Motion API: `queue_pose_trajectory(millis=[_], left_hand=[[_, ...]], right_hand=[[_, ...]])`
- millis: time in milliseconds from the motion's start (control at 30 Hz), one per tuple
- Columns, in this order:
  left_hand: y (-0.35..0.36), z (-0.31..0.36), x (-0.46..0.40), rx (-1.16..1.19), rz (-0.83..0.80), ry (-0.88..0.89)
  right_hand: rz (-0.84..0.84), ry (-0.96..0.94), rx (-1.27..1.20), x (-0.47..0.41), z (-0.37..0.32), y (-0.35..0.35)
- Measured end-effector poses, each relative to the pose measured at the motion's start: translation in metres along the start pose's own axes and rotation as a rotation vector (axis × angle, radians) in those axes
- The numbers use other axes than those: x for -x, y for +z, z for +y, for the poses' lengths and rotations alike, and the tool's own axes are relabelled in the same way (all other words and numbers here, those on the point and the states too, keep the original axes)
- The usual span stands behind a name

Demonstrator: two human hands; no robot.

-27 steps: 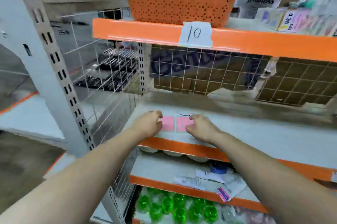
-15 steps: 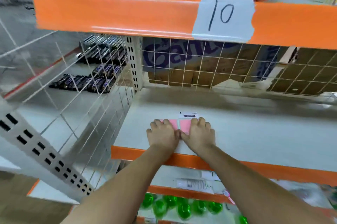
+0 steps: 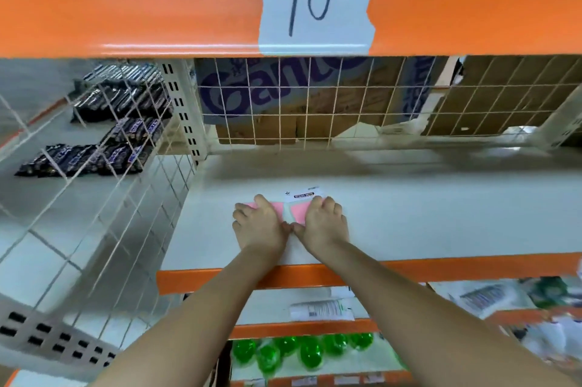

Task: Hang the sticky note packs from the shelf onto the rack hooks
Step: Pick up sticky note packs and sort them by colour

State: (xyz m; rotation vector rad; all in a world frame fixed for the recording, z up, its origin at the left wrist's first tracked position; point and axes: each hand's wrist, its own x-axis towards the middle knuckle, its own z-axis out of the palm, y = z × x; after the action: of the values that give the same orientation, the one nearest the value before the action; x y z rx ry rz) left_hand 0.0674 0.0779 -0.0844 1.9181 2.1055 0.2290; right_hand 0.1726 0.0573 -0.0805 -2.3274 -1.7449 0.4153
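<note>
**Both hands on the pink packs at the shelf's near edge**

The left hand [image 3: 258, 226] and the right hand [image 3: 324, 223] lie side by side, thumbs almost touching, fingers curled down over the flat pink sticky note packs in clear wrap [image 3: 299, 212]. The fingers seem to clamp the packs' far edges, though whether anything is lifted off the board I cannot tell. The packs rest on the pale grey shelf board [image 3: 441, 216], a little in from its near orange lip, left of the shelf's middle.

I judge these packs light and thin, stiff enough across the pad but with a floppy white printed header card [image 3: 304, 194] sticking out at the far side. The wrap looks glossy, so it may slide under a flat palm; pinching the pad's edges between thumb and fingers seems the surer hold. The header is likely where the hang hole sits, so it is best left free for the hook.

The board is smooth and matt. Behind it runs a white wire grid panel [image 3: 315, 103] with a brown cardboard box printed in purple [image 3: 267, 97] beyond. Overhead, an orange steel beam [image 3: 126, 15] carries a white paper label marked 10 [image 3: 315, 5]. To the left, dark wrapped bars [image 3: 104, 147] lie past the side mesh; below, green round bottles [image 3: 299, 352] fill a lower shelf. No rack hooks are in sight.
</note>
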Motion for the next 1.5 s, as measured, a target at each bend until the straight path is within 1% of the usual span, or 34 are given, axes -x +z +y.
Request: queue_pose_trajectory(millis=[133,200,267,400,467,533,600,633,700,767,800,867,933,1000,1033,1133,1167,1200,1267,1300,1333,1400,1500], left_hand=[[-0.001,0.010,0.005,0.057,0.020,0.040],[-0.001,0.023,0.009,0.066,0.043,0.106],[-0.001,0.045,0.016,0.139,0.051,0.205],[0.005,0.106,0.034,0.304,0.028,0.423],[0.012,0.146,0.047,0.379,-0.019,0.509],[0.021,0.191,0.063,0.433,-0.081,0.557],[0.032,0.238,0.080,0.440,-0.143,0.575],[0.039,0.263,0.089,0.465,-0.200,0.572],[0.050,0.310,0.115,0.614,-0.389,0.557],[0.063,0.356,0.148,0.774,-0.566,0.510],[0.070,0.378,0.166,0.797,-0.624,0.496],[0.090,0.421,0.198,0.768,-0.687,0.507],[0.103,0.462,0.231,0.788,-0.757,0.558],[0.114,0.499,0.264,0.851,-0.826,0.565],[0.119,0.515,0.280,0.883,-0.886,0.538],[0.133,0.558,0.324,1.003,-1.133,0.350],[0.139,0.572,0.334,1.009,-1.231,0.264],[0.144,0.585,0.344,1.000,-1.281,0.181],[0.154,0.611,0.362,1.026,-1.465,-0.051],[0.156,0.622,0.373,1.027,-1.535,-0.126],[0.160,0.634,0.382,1.001,-1.582,-0.115],[0.169,0.660,0.399,0.876,-1.598,0.004],[0.186,0.700,0.417,0.809,-1.654,0.084]], right_hand=[[-0.002,0.060,-0.060,-0.003,0.015,-0.011],[0.042,0.079,-0.106,-0.002,0.036,-0.023],[0.103,0.080,-0.144,0.003,0.064,-0.036],[0.250,0.109,-0.201,0.022,0.131,-0.073],[0.315,0.152,-0.255,0.035,0.170,-0.093],[0.380,0.225,-0.318,0.047,0.212,-0.112],[0.425,0.336,-0.389,0.059,0.258,-0.129],[0.433,0.403,-0.424,0.066,0.282,-0.138],[0.420,0.513,-0.501,0.081,0.331,-0.155],[0.424,0.575,-0.589,0.099,0.381,-0.172],[0.438,0.598,-0.627,0.110,0.406,-0.180],[0.458,0.642,-0.679,0.131,0.453,-0.197],[0.470,0.658,-0.750,0.155,0.499,-0.215],[0.543,0.661,-0.848,0.181,0.540,-0.229],[0.594,0.666,-0.870,0.193,0.558,-0.237],[0.720,0.676,-0.866,0.232,0.608,-0.257],[0.763,0.680,-0.887,0.243,0.622,-0.264],[0.800,0.680,-0.914,0.254,0.636,-0.271],[0.858,0.685,-0.959,0.272,0.662,-0.283],[0.896,0.690,-0.967,0.280,0.675,-0.288],[0.925,0.699,-0.969,0.287,0.688,-0.292],[0.969,0.717,-0.984,0.298,0.714,-0.298],[1.043,0.767,-1.029,0.307,0.756,-0.307]])
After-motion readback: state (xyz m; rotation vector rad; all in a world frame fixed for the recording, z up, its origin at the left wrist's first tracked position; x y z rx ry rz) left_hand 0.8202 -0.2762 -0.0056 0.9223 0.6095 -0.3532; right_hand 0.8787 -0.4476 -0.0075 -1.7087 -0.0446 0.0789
